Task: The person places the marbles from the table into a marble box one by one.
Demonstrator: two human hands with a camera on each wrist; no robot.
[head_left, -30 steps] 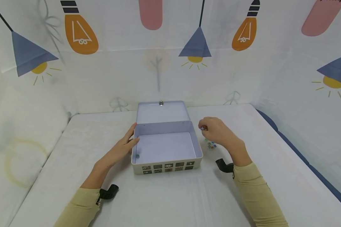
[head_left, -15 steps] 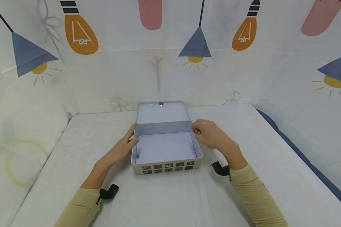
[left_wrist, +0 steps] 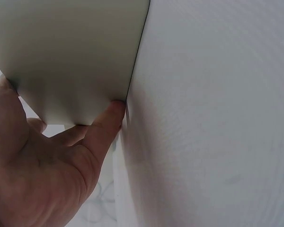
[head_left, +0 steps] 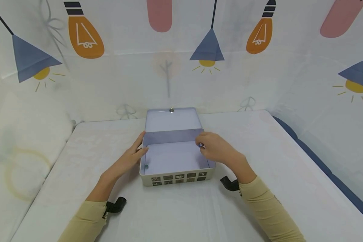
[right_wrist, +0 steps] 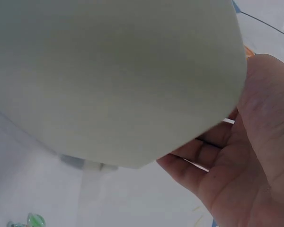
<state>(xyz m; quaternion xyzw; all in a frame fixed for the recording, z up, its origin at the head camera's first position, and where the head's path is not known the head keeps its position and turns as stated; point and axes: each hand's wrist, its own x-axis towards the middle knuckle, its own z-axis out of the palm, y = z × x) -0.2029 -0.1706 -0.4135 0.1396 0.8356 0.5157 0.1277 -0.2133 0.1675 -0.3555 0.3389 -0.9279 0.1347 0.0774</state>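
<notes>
A cream tin box (head_left: 177,178) with small dark square pictures on its front stands with its hinged lid (head_left: 172,120) raised at the back. My left hand (head_left: 129,160) grips its left wall, thumb over the rim and fingers along the outside, as the left wrist view confirms. My right hand (head_left: 214,147) reaches over the right wall into the box, fingers curled around small shiny marbles (head_left: 201,145), mostly hidden. One greenish marble (head_left: 146,166) lies in the front left corner inside. Beside the box on the right, a green-streaked glass marble (right_wrist: 36,220) shows in the right wrist view.
The box stands on a white-covered table (head_left: 175,215). Behind it rises a white cloth backdrop (head_left: 115,84) printed with lamps and bulbs. A black wrist mount (head_left: 116,205) sticks out from the left sleeve, another wrist mount (head_left: 230,184) from the right.
My right hand has moved left from beside the box, over its right wall and into it, carrying the marbles. The left hand and the box have stayed still.
</notes>
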